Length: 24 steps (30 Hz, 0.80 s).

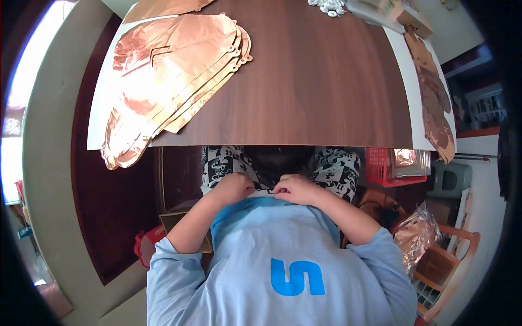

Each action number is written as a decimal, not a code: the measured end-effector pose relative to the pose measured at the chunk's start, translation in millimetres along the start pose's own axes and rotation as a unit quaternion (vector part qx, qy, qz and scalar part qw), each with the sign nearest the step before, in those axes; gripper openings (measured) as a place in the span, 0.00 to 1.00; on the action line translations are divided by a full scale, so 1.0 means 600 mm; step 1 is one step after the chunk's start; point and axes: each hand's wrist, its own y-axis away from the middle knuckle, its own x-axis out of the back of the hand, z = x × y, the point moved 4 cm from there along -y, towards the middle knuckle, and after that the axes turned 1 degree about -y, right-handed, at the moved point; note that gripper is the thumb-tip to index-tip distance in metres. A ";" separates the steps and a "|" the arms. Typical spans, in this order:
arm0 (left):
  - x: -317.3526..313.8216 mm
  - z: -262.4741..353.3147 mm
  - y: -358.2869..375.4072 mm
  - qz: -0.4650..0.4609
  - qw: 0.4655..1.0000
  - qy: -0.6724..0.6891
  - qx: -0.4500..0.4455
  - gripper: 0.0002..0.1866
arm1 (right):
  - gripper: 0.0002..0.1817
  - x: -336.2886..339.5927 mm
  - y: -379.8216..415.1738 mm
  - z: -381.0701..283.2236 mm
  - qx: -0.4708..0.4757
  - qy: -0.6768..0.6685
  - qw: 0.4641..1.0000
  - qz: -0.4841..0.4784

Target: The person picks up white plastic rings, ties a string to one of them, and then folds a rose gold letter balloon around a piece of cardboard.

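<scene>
Looking down past our blue shirt (239, 250), we have our left hand (235, 186) and right hand (296, 189) apart near its hem, each grip narrow with curled fingers; we cannot tell whether they pinch cloth. Farther off, the copper foil pile (179, 70) lies on the desk (326, 81), layered and seemingly already stacked; how much remains we cannot tell.

Left hand (237, 186): fingertips hidden. White pieces (329, 6), upper copper foil (166, 7) cut off by top edge.
</scene>
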 end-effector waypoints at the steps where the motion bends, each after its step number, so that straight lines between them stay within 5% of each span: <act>1: 0.007 0.000 0.000 0.009 1.000 -0.001 -0.003 0.09 | 0.10 0.003 0.002 -0.002 -0.002 0.000 1.000 0.006; 7: 0.080 0.023 0.002 0.099 0.991 0.090 -0.006 0.07 | 0.18 0.037 0.005 -0.037 -0.043 -0.069 0.993 0.087; 10: 0.110 0.061 -0.001 0.121 0.980 0.155 -0.016 0.07 | 0.32 0.035 -0.005 -0.056 0.074 -0.105 0.978 0.167; 11: 0.129 0.085 0.003 0.127 0.976 0.177 -0.020 0.08 | 0.41 0.019 -0.014 -0.045 0.056 -0.270 0.956 0.099; 14: 0.180 0.144 0.007 0.169 0.964 0.188 -0.086 0.07 | 0.38 0.014 -0.028 -0.108 0.096 -0.669 0.736 0.026; 15: 0.195 0.155 0.010 0.189 0.962 0.177 -0.091 0.07 | 0.31 0.012 -0.032 -0.131 0.116 -0.699 0.705 0.019; 18: 0.222 0.175 0.029 0.228 0.949 0.205 -0.067 0.05 | 0.27 0.034 -0.008 -0.146 0.061 -0.642 0.754 -0.124; 20: 0.235 0.176 0.046 0.245 0.951 0.178 -0.061 0.04 | 0.21 0.092 0.023 -0.191 0.034 -0.506 0.862 -0.001; 22: 0.220 0.174 0.053 0.143 0.948 0.281 -0.051 0.03 | 0.18 0.150 0.054 -0.197 0.038 -0.322 0.943 0.075; 24: 0.201 0.184 0.056 0.009 0.902 0.430 -0.046 0.03 | 0.14 0.174 0.065 -0.202 0.080 -0.291 0.945 0.123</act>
